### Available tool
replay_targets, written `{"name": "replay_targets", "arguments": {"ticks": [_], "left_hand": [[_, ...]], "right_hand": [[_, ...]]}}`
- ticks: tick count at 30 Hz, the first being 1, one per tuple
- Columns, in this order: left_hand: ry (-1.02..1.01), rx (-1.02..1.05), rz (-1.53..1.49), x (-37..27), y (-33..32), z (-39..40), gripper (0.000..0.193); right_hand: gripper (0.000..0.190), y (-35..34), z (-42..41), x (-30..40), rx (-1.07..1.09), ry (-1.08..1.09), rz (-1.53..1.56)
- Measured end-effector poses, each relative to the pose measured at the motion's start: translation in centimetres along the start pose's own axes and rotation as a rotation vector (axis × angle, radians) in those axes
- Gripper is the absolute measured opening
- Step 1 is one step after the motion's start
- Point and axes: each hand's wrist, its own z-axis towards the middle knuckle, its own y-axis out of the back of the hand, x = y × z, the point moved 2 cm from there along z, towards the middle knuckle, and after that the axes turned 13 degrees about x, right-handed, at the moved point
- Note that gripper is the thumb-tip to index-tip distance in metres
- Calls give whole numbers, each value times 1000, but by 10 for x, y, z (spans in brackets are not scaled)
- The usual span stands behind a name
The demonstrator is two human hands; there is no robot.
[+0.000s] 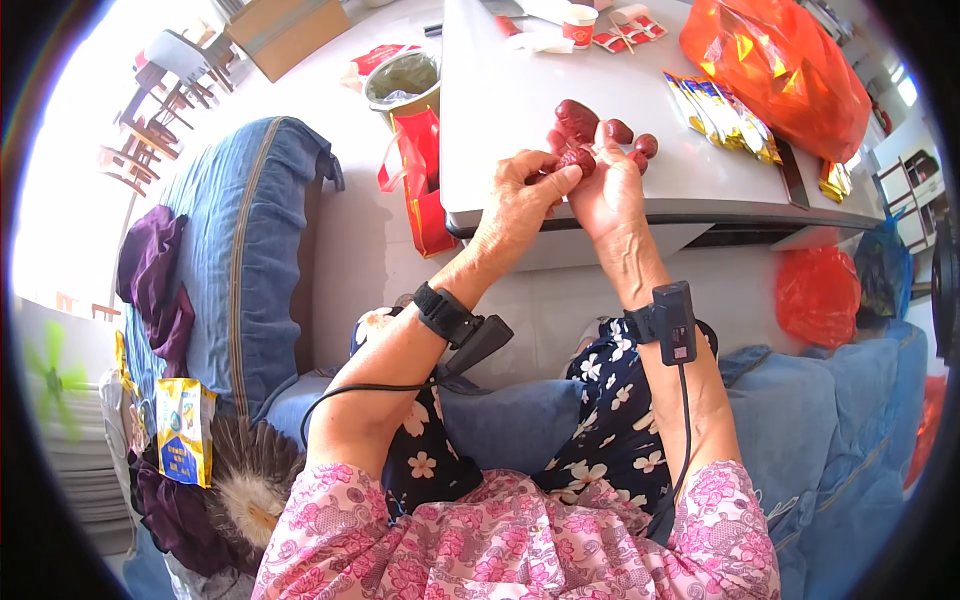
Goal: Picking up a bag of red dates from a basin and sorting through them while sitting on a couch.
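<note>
Over the near edge of the white table (510, 112), my left hand (521, 187) pinches a wrinkled dried red date (577, 160) between thumb and fingers. My right hand (615, 187) is turned palm up beside it, its palm touching that date. Several more red dates lie around the right hand's fingers: a large one (576, 121) at the fingertips, one (619, 131) just right of it, and another (646, 145) further right. Whether the right fingers hold any of these, or they rest on the table, I cannot tell. Another dark date shows partly under the left fingers.
On the table are a red plastic bag (776, 75), foil packets (724, 120), a paper cup (579, 28) and red-and-white packets (630, 34). A waste bin (405, 79) and a red gift bag (424, 180) stand left of it. A cable hangs from each wrist device.
</note>
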Motion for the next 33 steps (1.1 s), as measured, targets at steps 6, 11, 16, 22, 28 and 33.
{"name": "replay_targets", "arguments": {"ticks": [6,11,16,22,28,33], "left_hand": [[98,-14,-423,-2,19,1,26],[69,-10,-570,2,30,6,28],[70,-15,-578,1,31,6,28],[83,35,-509,-3,27,4,32],[109,82,-360,-5,21,2,43],[121,104,-360,-6,24,2,44]], "right_hand": [[38,5,4,23,35,61,149],[26,11,3,32,52,91,237],[26,8,4,34,22,-29,188],[33,1,-2,27,-29,-209,-376],[30,-19,-9,25,139,-361,-647],[26,-16,-8,21,112,-347,-711]]}}
